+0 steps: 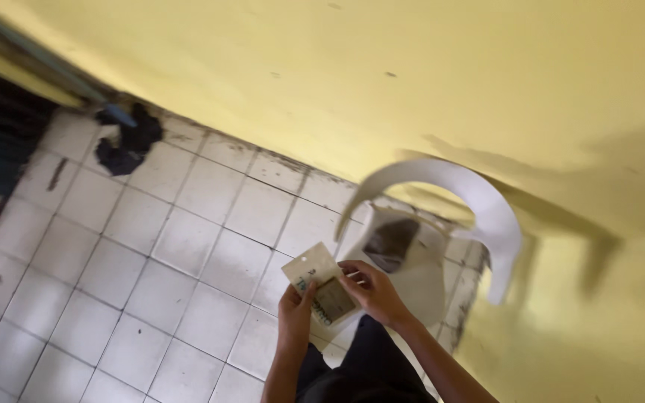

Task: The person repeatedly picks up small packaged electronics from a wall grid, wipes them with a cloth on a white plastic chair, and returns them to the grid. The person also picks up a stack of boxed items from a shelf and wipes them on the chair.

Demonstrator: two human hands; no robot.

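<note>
A small flat packet (321, 286) is held in both hands above a tiled floor.

The packet, pale with a darker see-through panel, is pinched along its lower left edge by the grip of the left hand (295, 304), fingers closed on it with the thumb on top; the grip of the right hand (373, 291) is closed on the packet's right side, fingertips curled over its edge. What is inside the packet cannot be made out through the panel. Just beyond the hands a white plastic chair (479, 213) is seen, blurred, with a dark patch on its seat. White floor tiles (151, 291) with grimy joints lie below, bordered by a yellow wall (412, 75). A dark rag (130, 142) lies at the wall's foot, well apart from the hands.
</note>
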